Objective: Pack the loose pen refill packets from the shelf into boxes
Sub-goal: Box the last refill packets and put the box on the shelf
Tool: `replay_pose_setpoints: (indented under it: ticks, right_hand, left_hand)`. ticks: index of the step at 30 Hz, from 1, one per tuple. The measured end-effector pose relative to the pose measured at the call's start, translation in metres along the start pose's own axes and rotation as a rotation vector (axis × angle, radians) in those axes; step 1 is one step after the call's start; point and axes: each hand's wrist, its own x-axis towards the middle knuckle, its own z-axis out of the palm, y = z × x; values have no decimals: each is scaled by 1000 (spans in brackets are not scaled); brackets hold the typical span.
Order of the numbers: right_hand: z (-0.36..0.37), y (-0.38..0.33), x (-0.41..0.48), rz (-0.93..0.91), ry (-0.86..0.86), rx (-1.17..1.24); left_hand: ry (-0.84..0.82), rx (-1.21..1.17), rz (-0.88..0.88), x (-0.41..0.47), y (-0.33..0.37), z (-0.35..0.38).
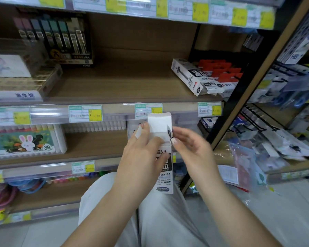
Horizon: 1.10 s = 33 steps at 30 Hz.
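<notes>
Holding the refill box [165,182] upright, top flap [159,122] open | left hand [141,154]: grip curled round it | right hand [191,148]: spread, thumb at a side flap | card likely light, crushable; hold its edges | loose packets [221,72] on shelf [123,86]

Single view. The camera is worn on the person's head and faces forward and down. The lens is wide-angle, so straight shelf edges bow toward the frame borders. It sits close above the left hand [141,154] and right hand [194,150], which meet at a white box [165,177] at frame centre. Both forearms enter from the near edge, over the lap. The shelving unit [114,86] stands just beyond the hands and fills the far and left field. A wire rack [257,118] and the floor [275,202] take the right.
</notes>
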Motion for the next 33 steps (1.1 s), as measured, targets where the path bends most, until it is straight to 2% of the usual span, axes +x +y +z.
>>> replay_pose_setpoints:
  ticks: [4, 11, 15, 18, 27, 30, 33]
  right_hand:
    - [13, 12, -8, 6, 59, 123]
    - [18, 13, -7, 81, 87, 216]
    - [19, 11, -7, 112, 129, 241]
    - [18, 10, -6, 101, 113, 247]
    - [15, 16, -2, 94, 4, 319]
    - [15, 16, 0, 93, -30, 361]
    - [15, 17, 3, 84, -27, 373]
  left_hand:
    - [52, -91, 4, -2, 7, 3]
    - [278, -493, 48, -14, 10, 12]
    - [289, -724, -75, -18, 10, 20]
    - [334, -695, -108, -17, 9, 23]
    - [351, -496, -22, -12, 6, 28]
    - [369, -511, -43, -10, 6, 28]
    - [384, -626, -124, -5, 7, 27]
